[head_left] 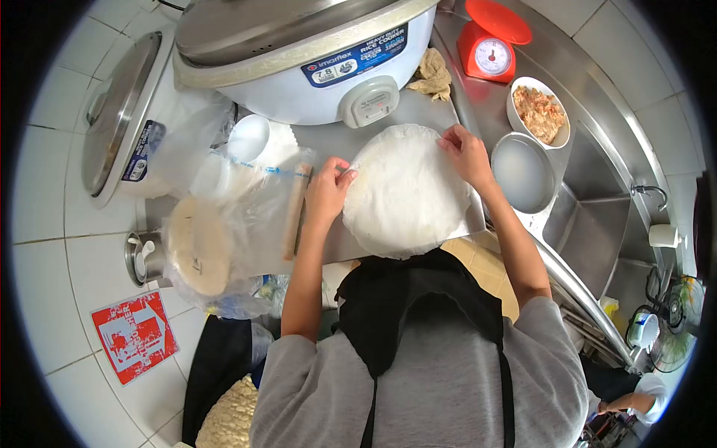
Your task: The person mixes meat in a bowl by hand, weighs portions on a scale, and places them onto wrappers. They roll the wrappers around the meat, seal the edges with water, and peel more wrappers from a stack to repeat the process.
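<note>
A round white sheet (407,190), thin and slightly wrinkled, lies on the steel counter (336,246) and reaches its front edge. My left hand (328,190) pinches the sheet's left edge between thumb and fingers. At the upper right edge, my right hand (467,155) holds the sheet in a pinch. Just right of that hand is a round metal pan (523,173) of cloudy liquid. Behind it sits a white bowl (538,112) of orange-brown filling. Left of my left hand are clear plastic bags (254,201), with a stack of round tan sheets (200,246) inside plastic.
A large rice cooker (314,82) stands behind the sheet, with a second cooker (127,119) at left. A crumpled cloth (432,75), a red scale (489,56) and a sink (590,231) are at right. Another person (642,399) is at lower right.
</note>
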`<action>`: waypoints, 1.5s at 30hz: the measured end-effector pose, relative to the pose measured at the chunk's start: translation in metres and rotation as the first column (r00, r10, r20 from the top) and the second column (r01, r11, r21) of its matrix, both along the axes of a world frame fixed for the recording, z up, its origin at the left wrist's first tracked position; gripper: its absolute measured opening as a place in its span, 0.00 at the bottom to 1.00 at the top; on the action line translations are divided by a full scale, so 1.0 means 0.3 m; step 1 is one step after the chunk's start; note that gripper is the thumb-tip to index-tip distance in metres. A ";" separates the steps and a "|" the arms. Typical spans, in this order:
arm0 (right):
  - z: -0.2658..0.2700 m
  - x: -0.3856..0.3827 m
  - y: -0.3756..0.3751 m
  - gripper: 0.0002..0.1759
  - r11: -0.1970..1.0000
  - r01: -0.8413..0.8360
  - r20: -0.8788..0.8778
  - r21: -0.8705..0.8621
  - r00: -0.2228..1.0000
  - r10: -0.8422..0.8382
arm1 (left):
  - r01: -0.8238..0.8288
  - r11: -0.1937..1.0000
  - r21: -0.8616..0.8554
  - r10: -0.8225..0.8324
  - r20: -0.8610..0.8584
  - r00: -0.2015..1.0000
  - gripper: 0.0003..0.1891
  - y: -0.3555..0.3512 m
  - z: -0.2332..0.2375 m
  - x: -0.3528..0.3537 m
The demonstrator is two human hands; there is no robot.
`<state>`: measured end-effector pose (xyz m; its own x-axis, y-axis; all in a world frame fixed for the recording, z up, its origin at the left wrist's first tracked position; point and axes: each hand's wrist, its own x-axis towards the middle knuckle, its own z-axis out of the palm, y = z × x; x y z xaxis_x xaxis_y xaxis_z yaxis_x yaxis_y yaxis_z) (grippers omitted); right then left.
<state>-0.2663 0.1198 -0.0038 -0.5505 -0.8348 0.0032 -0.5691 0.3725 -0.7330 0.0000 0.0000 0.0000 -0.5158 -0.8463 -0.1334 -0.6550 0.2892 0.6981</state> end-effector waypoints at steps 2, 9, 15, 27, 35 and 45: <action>0.003 0.010 0.002 0.10 0.997 -0.024 -0.070 -0.073 0.997 0.019 | -0.050 0.999 -0.016 0.049 -0.033 0.998 0.15 -0.001 0.014 0.005; 0.028 0.017 0.066 0.10 0.970 0.002 -0.377 -0.244 0.921 -0.097 | -0.060 0.937 -0.344 0.032 -0.086 0.996 0.13 0.103 -0.006 0.007; 0.044 -0.111 0.135 0.13 0.942 -0.116 -0.461 -0.316 0.886 -0.046 | 0.154 0.932 -0.329 -0.169 -0.016 0.986 0.15 0.211 -0.028 0.045; 0.019 -1.020 0.085 0.27 0.913 0.231 -0.473 0.337 0.880 -0.048 | 0.383 0.920 -0.090 -0.384 -0.407 0.829 0.11 0.216 0.149 -0.580; -0.074 -1.020 0.053 0.21 0.929 0.208 -0.455 0.307 0.889 -0.049 | 0.320 0.755 0.572 -0.116 -0.364 0.924 0.25 0.169 0.027 -1.205; 0.025 -0.882 0.158 0.22 0.981 0.081 -0.563 0.179 0.826 0.035 | 0.390 0.692 0.607 -0.116 -0.440 0.890 0.21 0.163 -0.030 -1.304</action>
